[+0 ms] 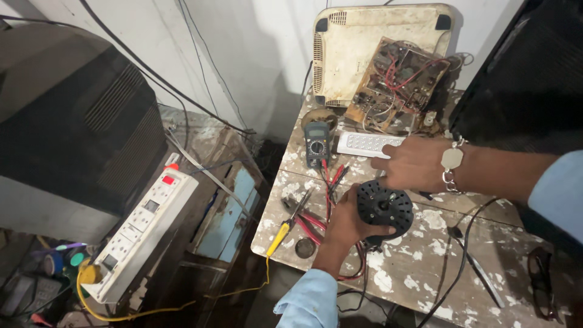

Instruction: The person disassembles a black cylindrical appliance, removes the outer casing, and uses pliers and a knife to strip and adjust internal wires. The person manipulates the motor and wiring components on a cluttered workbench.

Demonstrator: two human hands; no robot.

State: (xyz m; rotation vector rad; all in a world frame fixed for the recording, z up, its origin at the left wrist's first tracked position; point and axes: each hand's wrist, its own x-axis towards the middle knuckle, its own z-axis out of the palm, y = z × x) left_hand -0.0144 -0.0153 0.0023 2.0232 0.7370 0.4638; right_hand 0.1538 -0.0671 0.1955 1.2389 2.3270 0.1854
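My left hand [346, 223] grips a round black slotted part [384, 208], like a small motor housing, just above the paint-spattered wooden table [425, 267]. My right hand [414, 164], with a metal bracelet at the wrist, rests palm down behind that part, fingers touching a white panel of small lamps [364, 144]. A dark multimeter [316, 143] lies to the left of the panel, its red and black leads [328, 182] running toward my left hand.
Pliers [302, 209] and a yellow-handled tool [279, 237] lie at the table's left edge. A bare circuit board [398, 82] leans on a dirty cream casing [364, 42] at the back. A white power strip [143, 234] and an old television [67, 115] sit left.
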